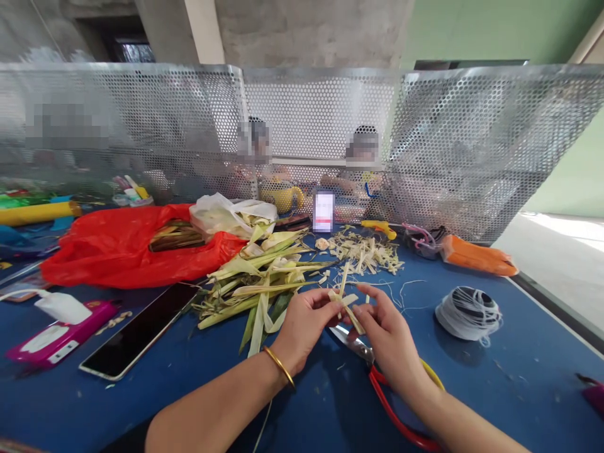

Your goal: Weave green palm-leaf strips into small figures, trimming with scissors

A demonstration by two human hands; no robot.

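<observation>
My left hand (pixel 306 321), with a gold bangle at the wrist, pinches pale strips of corn husk (pixel 346 299) that cross one another. From the other side my right hand (pixel 383 327) grips the same strips between thumb and fingers. Beneath my hands lie scissors with red handles (pixel 384 399), their blades partly hidden by the fingers. A pile of husk leaves (pixel 264 283), green and straw-coloured, spreads just left of my hands. Beyond them is a heap of small husk scraps (pixel 365 251). On the right sits a ball of pale grey string (pixel 468 313).
A red plastic bag (pixel 117 251) holding dry leaves and a white plastic bag (pixel 226 214) lie at the back left. A black phone (pixel 141 330) and a magenta power strip (pixel 61 336) rest at left. Perforated metal panels (pixel 321 113) close off the back, with people behind.
</observation>
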